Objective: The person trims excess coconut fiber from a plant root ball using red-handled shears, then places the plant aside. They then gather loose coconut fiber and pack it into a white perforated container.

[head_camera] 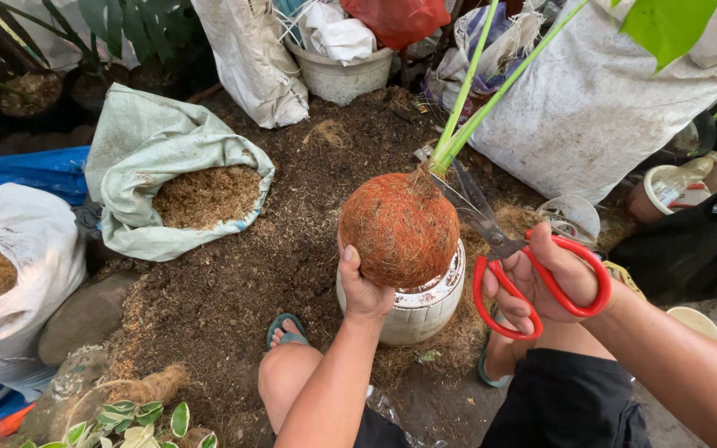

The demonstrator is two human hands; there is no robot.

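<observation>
The left hand (364, 290) grips the fibre-wrapped ball (401, 227) on a pot (425, 309); the right hand (541, 278) clasps open scissors (508, 249) at the stems (466, 108), trimming unfinished.

Ground (292, 241) strewn with brown fibre is bearing an open sack of husk (178, 187), a white pot (425, 307), and a white bucket (342, 75).
</observation>
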